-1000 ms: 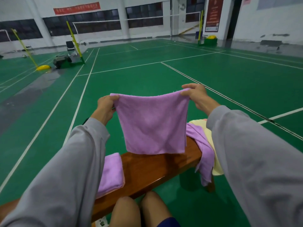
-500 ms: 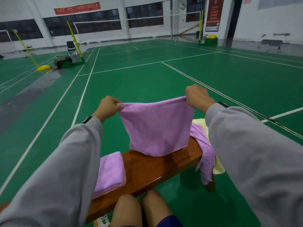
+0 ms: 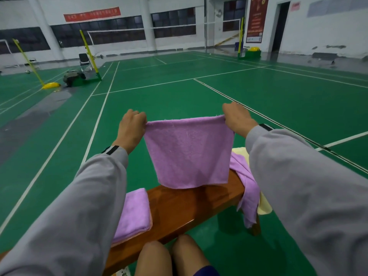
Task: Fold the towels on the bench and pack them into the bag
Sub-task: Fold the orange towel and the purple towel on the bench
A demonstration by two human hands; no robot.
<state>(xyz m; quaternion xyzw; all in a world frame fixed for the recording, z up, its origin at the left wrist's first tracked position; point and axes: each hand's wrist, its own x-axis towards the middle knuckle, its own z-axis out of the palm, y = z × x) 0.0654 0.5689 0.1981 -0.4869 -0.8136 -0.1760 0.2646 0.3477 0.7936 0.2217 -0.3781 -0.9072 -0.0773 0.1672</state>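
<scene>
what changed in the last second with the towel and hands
The left hand and right hand eased the held purple towel slightly down toward the bench, knuckles rolling on top. Both top corners stay pinched. The folded towel and draped towels have not moved.

- mid bench (image 3: 189, 206) top bare, free between folded purple towel (image 3: 133, 212) on the left and loose purple towel (image 3: 247, 188) heaped over yellow towel (image 3: 242, 154) at the right end
- held purple towel (image 3: 189, 152) hangs across the far edge, blocks forward reach
- floor (image 3: 278, 108) beyond is open
</scene>
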